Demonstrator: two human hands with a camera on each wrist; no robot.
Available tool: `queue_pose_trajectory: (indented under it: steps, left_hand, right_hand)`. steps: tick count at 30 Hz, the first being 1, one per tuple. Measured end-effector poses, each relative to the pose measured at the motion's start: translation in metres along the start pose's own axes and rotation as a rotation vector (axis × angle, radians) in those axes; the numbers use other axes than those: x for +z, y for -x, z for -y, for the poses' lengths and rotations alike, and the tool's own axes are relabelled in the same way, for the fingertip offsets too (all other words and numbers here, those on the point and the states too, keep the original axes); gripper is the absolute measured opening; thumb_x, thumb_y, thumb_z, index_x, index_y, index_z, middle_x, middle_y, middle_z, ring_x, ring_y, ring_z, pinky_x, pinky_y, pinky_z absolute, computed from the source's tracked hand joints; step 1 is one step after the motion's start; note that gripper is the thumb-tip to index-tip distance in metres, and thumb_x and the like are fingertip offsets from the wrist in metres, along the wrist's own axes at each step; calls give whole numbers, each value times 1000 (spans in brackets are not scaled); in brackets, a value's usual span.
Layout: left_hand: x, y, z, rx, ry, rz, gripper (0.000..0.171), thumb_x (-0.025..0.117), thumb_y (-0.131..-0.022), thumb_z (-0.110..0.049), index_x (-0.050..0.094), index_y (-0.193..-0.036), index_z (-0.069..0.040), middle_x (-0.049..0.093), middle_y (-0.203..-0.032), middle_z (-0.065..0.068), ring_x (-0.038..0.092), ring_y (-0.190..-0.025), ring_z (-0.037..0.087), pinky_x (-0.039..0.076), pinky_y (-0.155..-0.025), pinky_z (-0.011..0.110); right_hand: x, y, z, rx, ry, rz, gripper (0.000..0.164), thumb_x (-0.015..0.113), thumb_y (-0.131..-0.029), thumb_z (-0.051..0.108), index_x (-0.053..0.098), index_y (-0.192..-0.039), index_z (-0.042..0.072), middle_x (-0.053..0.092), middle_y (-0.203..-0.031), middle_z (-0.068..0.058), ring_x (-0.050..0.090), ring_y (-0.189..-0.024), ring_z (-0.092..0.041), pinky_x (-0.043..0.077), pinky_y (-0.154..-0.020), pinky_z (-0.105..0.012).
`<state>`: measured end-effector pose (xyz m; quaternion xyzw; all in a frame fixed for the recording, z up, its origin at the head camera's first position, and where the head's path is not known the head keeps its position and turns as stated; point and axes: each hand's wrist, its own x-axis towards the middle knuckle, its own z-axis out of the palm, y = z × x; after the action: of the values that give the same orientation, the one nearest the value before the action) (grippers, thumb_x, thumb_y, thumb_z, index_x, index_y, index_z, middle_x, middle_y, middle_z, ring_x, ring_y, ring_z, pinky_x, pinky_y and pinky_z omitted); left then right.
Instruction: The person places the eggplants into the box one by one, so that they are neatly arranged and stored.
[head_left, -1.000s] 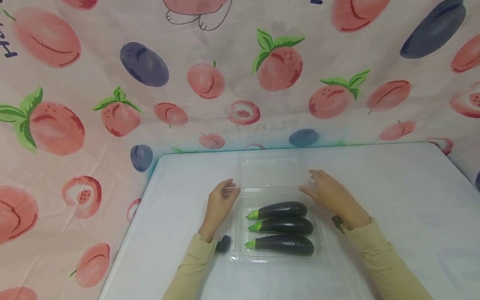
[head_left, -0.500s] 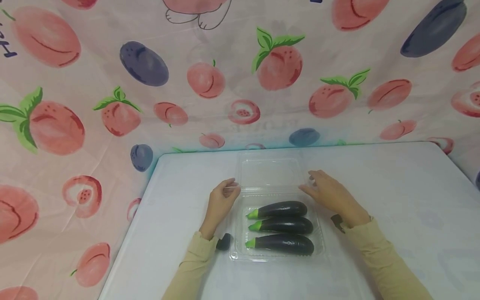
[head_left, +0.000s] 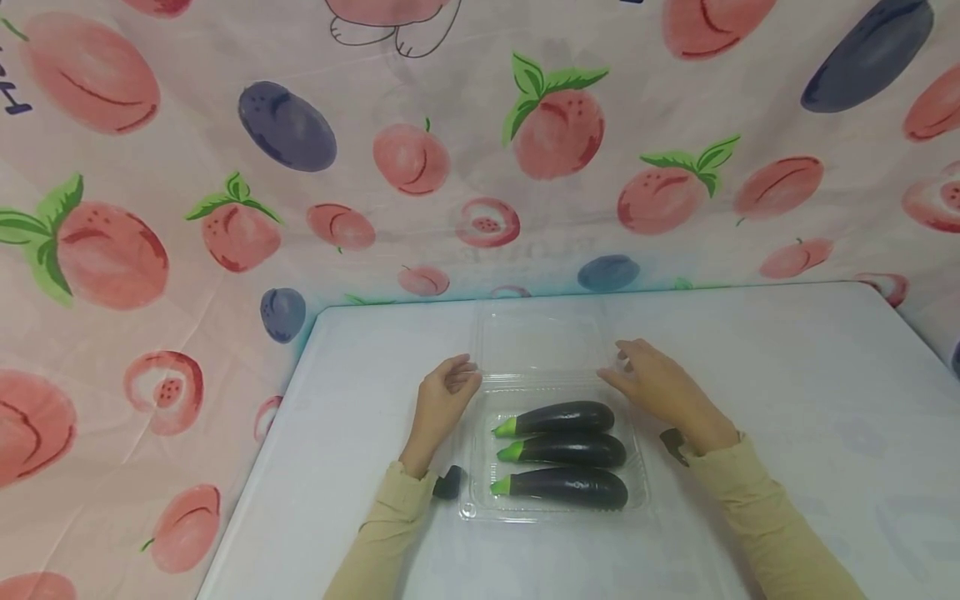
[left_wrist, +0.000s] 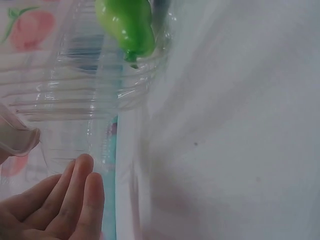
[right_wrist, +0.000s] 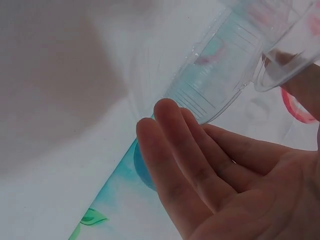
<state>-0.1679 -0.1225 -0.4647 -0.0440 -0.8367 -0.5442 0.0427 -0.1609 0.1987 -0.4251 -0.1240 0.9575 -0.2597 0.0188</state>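
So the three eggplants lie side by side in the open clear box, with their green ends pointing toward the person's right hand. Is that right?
Not quite: the green ends point toward the left hand, not the right hand. The head view shows it. The three eggplants do lie side by side in the open clear box.

The tabletop's (head_left: 787,367) near edge and the lower sleeves (head_left: 776,517) fall outside the head view. Toward the far edge, the transparent lid (head_left: 542,343) is too faint to trace fully. The left-wrist view cuts off an eggplant (left_wrist: 129,27) above its green cap; the right hand's (right_wrist: 240,192) thumb, partly behind clear plastic, leaves the right-wrist view.
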Motion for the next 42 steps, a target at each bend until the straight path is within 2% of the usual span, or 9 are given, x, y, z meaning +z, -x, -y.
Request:
queue_pose_trajectory:
  steps: [7, 17, 25, 33, 38, 42]
  left_hand:
    - [0, -1, 0, 9, 34, -5, 46, 70, -92, -16, 58, -133, 2, 70, -119, 14, 68, -107, 27, 57, -92, 31]
    - [-2, -2, -2, 33, 109, -15, 47, 73, -89, -14, 58, -130, 4, 70, -117, 14, 69, -105, 26, 57, -92, 27]
    - [-3, -3, -3, 31, 176, -24, 47, 73, -85, -5, 58, -129, 6, 67, -119, 20, 68, -105, 29, 56, -93, 26]
    - [-4, -2, -6, 60, 227, -20, 45, 73, -86, -1, 58, -128, 5, 67, -119, 22, 67, -108, 35, 56, -96, 34]
    - [-4, -2, -6, 54, 204, -25, 45, 73, -86, -1, 57, -128, 4, 67, -119, 20, 68, -107, 29, 56, -93, 26]
    - [-4, -2, -6, 54, 198, -32, 44, 73, -86, 0, 58, -127, 2, 67, -118, 19, 68, -106, 28, 57, -91, 25]
  right_hand:
    - [-2, 1, 1, -11, 7, -39, 62, 64, -96, 33, 48, -133, -14, 62, -113, -27, 62, -103, -41, 51, -91, -57]
    - [-6, 1, 0, -33, -37, -65, 63, 67, -94, 27, 44, -137, -13, 62, -113, -25, 62, -103, -40, 52, -90, -56]
    - [-8, 2, -1, -65, -82, -104, 65, 71, -92, 21, 41, -139, -13, 62, -113, -25, 63, -99, -40, 53, -88, -56]
    - [-10, 1, -2, -63, -130, -109, 66, 71, -91, 14, 38, -141, -13, 62, -114, -26, 63, -100, -41, 53, -89, -56]
    - [-11, 1, -3, -61, -159, -108, 66, 70, -90, 9, 36, -141, -14, 61, -114, -27, 63, -100, -41, 54, -88, -56]
    - [-11, 0, -2, -63, -171, -121, 65, 70, -89, 4, 36, -141, -15, 62, -112, -27, 64, -98, -41, 55, -86, -55]
